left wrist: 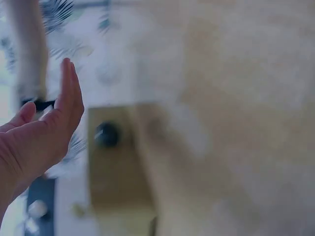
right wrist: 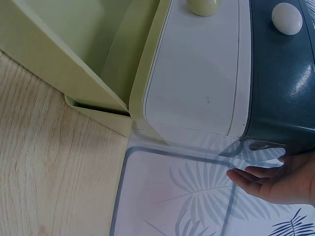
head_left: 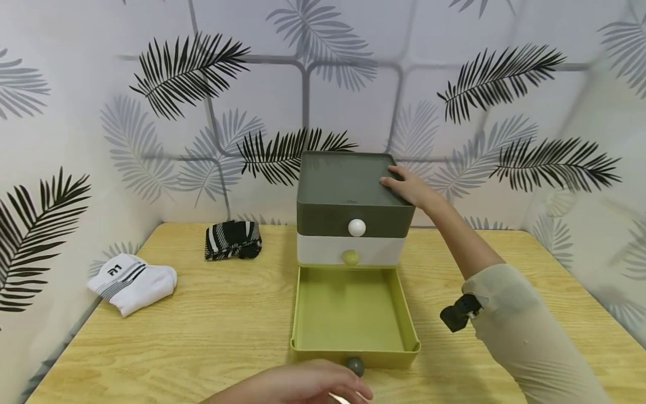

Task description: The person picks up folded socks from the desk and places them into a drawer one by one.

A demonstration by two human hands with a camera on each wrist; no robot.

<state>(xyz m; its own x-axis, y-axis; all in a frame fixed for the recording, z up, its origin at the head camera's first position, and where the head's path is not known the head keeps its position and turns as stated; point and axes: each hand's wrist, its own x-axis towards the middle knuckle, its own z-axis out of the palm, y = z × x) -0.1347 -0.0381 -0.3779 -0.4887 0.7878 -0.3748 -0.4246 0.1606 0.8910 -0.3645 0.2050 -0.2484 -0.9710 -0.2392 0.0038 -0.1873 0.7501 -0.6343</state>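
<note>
A small three-tier drawer box stands on the table, with a dark grey top tier point(head_left: 353, 221), a white middle tier point(head_left: 323, 249) and a green bottom drawer point(head_left: 348, 308). That bottom drawer is pulled out, its inside bare. My right hand point(head_left: 411, 188) rests at the right edge of the dark top; in the right wrist view its fingers point(right wrist: 251, 184) extend beside the box. Just in front of the drawer's dark round knob point(head_left: 355, 366) is my left hand point(head_left: 313, 382), holding nothing. The left wrist view shows its fingers point(left wrist: 69, 93) fairly straight, apart from the knob.
A folded white sock bundle point(head_left: 133, 283) lies at the table's left edge. Further back, left of the box, is a black-and-white patterned sock bundle point(head_left: 233, 240). A leaf-patterned curtain point(head_left: 353, 106) surrounds the wooden table point(head_left: 222, 320) at the back and sides.
</note>
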